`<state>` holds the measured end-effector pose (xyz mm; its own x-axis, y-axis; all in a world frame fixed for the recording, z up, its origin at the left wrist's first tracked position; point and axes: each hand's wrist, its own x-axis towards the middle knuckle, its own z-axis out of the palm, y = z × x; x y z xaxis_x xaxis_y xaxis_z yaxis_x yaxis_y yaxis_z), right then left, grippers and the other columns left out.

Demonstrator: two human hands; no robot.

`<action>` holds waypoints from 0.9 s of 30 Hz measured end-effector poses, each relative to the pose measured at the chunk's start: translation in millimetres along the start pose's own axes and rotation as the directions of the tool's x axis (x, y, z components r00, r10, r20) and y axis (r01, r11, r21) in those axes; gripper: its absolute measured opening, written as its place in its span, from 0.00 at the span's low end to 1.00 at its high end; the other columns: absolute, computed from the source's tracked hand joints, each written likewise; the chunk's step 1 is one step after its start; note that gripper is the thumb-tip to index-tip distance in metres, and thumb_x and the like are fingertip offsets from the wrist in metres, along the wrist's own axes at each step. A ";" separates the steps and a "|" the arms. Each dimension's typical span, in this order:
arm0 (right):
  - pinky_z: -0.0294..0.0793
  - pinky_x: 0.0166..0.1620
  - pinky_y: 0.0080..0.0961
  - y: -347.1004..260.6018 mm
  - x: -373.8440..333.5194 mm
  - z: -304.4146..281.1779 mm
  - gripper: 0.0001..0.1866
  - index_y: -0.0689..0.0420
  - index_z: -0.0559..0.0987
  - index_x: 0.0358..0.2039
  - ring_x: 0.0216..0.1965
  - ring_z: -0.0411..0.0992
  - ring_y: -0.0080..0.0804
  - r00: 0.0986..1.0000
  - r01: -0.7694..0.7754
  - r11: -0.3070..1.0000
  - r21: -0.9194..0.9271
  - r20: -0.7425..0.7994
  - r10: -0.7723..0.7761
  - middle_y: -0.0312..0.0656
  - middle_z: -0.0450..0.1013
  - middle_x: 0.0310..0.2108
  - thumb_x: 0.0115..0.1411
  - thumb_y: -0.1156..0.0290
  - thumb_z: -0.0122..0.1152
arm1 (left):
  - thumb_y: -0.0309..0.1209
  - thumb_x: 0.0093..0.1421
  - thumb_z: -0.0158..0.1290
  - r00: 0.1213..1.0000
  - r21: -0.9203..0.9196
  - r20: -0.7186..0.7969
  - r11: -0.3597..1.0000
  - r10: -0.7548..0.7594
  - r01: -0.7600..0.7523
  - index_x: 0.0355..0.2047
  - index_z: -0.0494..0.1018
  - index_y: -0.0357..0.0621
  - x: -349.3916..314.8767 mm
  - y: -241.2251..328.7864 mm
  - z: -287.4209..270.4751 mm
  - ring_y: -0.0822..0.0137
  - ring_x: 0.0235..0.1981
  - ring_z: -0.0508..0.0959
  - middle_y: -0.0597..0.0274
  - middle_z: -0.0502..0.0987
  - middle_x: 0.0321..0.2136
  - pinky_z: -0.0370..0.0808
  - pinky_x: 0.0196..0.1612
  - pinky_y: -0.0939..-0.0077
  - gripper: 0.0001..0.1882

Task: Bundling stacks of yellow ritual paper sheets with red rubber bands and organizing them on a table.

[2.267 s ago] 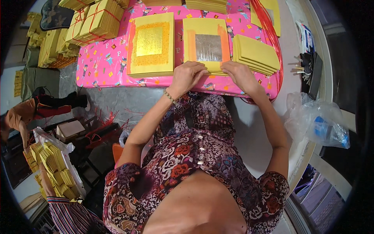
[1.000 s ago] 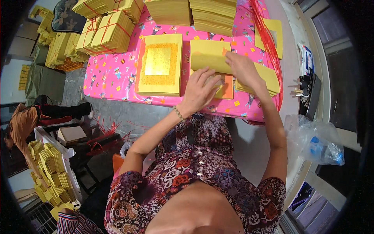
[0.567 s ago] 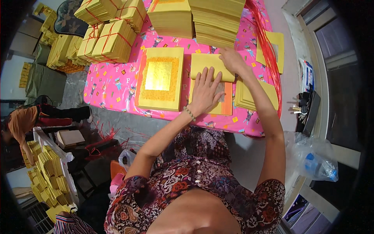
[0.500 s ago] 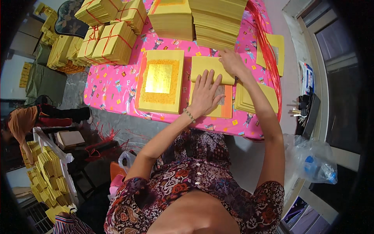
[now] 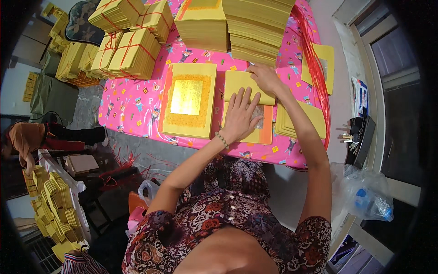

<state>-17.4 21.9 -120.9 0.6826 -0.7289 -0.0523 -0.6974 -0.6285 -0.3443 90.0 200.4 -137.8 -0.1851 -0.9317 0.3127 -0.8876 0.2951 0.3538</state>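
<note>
My left hand (image 5: 243,113) lies flat, fingers spread, over a yellow paper sheet (image 5: 237,82) folded over at its far part. Beneath it show an orange strip and part of a dull silvery patch. At the sheet's far edge is my right hand (image 5: 265,81), its fingers bent together at the fold; their tips are partly hidden. Left of my hands sits a stack of yellow paper (image 5: 207,100) topped by a gold foil square (image 5: 186,98) with an orange border. Several folded yellow sheets (image 5: 301,121) lie under and beside my right forearm.
Tall yellow paper stacks (image 5: 255,34) stand behind my hands on the pink patterned tablecloth (image 5: 130,102). Bundles tied with red string (image 5: 132,55) fill the far left. Red strands (image 5: 319,82) hang along the right edge. Another person (image 5: 27,141) bends over yellow bundles (image 5: 59,196) at left.
My right hand has slid a little left along the sheet's far folded edge. The left hand stays pressed on the paper. The whole view has shifted slightly.
</note>
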 end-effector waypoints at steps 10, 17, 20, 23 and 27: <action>0.66 0.54 0.43 0.2 -5.7 -4.1 0.15 0.51 0.74 0.50 0.54 0.66 0.47 0.999 -0.025 1.000 0.008 0.034 0.025 0.48 0.71 0.49 0.63 0.69 0.51 | 0.50 0.62 0.46 1.000 -0.005 -0.001 1.000 0.003 -0.003 0.67 0.53 0.47 -1.4 -0.2 2.4 0.43 0.65 0.53 0.43 0.54 0.64 0.48 0.66 0.48 0.37; 0.73 0.42 0.40 49.4 -30.9 -22.9 0.13 0.63 0.78 0.40 0.37 0.76 0.49 0.956 -0.253 0.967 0.019 -0.150 0.253 0.53 0.76 0.31 0.61 0.71 0.49 | 0.50 0.63 0.46 1.000 0.011 0.010 1.000 -0.003 0.003 0.67 0.52 0.48 -4.1 -1.4 3.2 0.43 0.65 0.53 0.44 0.54 0.65 0.48 0.66 0.48 0.37; 0.72 0.43 0.47 65.7 -33.6 -22.0 0.11 0.62 0.80 0.32 0.38 0.75 0.55 0.961 -0.275 0.947 0.166 0.026 0.274 0.58 0.75 0.34 0.55 0.71 0.50 | 0.48 0.61 0.49 1.000 -0.004 0.004 1.000 0.011 -0.011 0.67 0.52 0.47 -2.8 0.3 4.0 0.43 0.65 0.53 0.42 0.54 0.64 0.48 0.66 0.48 0.38; 0.71 0.41 0.48 62.2 -32.9 -14.4 0.12 0.63 0.79 0.29 0.37 0.74 0.56 0.958 -0.287 0.927 0.241 0.094 0.272 0.60 0.74 0.32 0.56 0.69 0.49 | 0.48 0.60 0.49 1.000 0.003 -0.003 1.000 0.000 0.000 0.67 0.52 0.47 -2.9 0.0 3.7 0.43 0.65 0.53 0.42 0.55 0.64 0.49 0.66 0.48 0.38; 0.71 0.42 0.47 52.6 -34.1 -19.2 0.13 0.62 0.80 0.30 0.38 0.74 0.57 0.944 -0.328 0.923 0.201 0.096 0.314 0.58 0.75 0.33 0.56 0.67 0.49 | 0.48 0.61 0.49 1.000 0.008 -0.002 1.000 -0.002 0.002 0.67 0.52 0.47 -3.7 -0.3 5.0 0.43 0.65 0.53 0.42 0.55 0.64 0.49 0.66 0.47 0.38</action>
<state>-81.5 8.5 -119.2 0.4465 -0.8597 -0.2481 -0.8238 -0.2867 -0.4890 88.9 202.6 -143.5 -0.1830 -0.9318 0.3135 -0.8911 0.2919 0.3475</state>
